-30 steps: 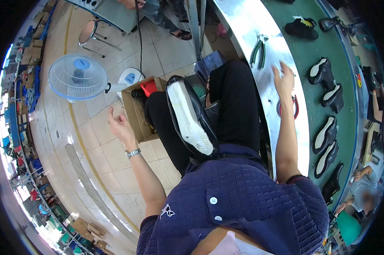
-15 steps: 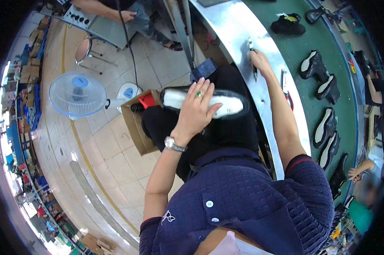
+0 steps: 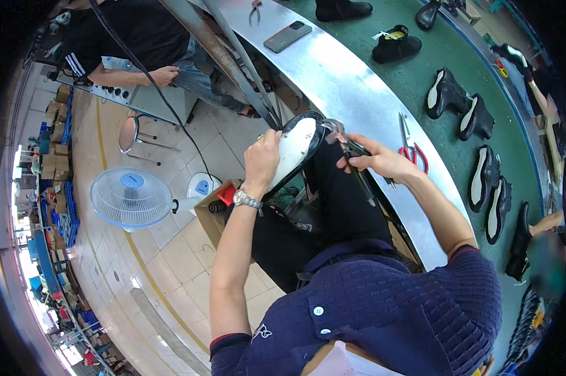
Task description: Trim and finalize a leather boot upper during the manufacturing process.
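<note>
My left hand point(image 3: 262, 161) grips a black shoe point(image 3: 293, 149) by its side, its white bottom facing up and tilted. In my right hand point(image 3: 376, 158) is a pair of pliers point(image 3: 357, 168) with dark handles. Their metal jaws meet the black edge at the far end of the shoe; whether they pinch it I cannot tell. The shoe is held above my lap, and my left hand covers part of its near side. Red-handled scissors point(image 3: 412, 149) lie on the metal bench point(image 3: 358, 75), to the right of my right hand.
A dark phone point(image 3: 287, 36) and small pliers point(image 3: 255, 11) rest farther along the bench. Several black shoes point(image 3: 483, 178) stand on the green conveyor point(image 3: 414, 94) at right. On the left are a cardboard box point(image 3: 209, 219) and a fan point(image 3: 131, 197). Other people sit nearby.
The pliers have come off the bench to the shoe in my right hand. The shoe has turned more upright, and my left hand has moved from its bottom to its side. The view has shifted.
</note>
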`<action>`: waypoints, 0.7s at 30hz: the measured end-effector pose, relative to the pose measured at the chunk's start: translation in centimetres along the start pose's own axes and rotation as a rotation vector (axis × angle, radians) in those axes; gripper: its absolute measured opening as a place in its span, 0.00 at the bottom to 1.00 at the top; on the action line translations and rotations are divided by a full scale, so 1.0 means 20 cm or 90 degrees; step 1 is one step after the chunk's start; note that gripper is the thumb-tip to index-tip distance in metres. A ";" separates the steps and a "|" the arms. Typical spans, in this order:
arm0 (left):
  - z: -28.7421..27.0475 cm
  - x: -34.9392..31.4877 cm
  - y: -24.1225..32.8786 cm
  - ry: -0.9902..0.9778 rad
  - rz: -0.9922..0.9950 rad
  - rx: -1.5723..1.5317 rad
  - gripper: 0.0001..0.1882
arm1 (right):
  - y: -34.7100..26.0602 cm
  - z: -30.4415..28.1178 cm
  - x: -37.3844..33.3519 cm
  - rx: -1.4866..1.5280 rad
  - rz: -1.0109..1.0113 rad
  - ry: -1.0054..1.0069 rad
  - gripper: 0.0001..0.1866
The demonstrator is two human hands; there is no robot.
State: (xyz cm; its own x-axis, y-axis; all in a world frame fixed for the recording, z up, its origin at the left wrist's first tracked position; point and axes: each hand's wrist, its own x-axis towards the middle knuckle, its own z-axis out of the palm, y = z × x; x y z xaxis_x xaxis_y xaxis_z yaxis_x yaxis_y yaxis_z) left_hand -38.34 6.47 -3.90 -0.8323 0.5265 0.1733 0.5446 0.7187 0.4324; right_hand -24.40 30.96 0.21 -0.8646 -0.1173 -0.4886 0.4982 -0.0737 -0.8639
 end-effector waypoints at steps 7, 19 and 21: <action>-0.07 0.06 -0.17 -0.063 -0.166 -0.225 0.22 | -0.28 0.16 0.27 -0.314 0.031 -0.211 0.37; 0.00 -0.29 0.20 0.044 -0.018 -0.090 0.46 | -0.06 0.24 0.18 -0.548 -0.229 -0.057 0.31; 0.00 -0.30 0.20 0.068 -0.005 -0.081 0.45 | -0.01 0.24 0.18 -0.542 -0.242 -0.049 0.30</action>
State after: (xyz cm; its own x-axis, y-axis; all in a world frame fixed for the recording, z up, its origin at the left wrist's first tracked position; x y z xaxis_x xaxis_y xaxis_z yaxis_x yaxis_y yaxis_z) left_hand -31.16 6.18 -3.31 -0.8462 0.4655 0.2594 0.5265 0.6551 0.5419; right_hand -27.32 25.82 -0.91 -0.9376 -0.3022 -0.1722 -0.0592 0.6265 -0.7772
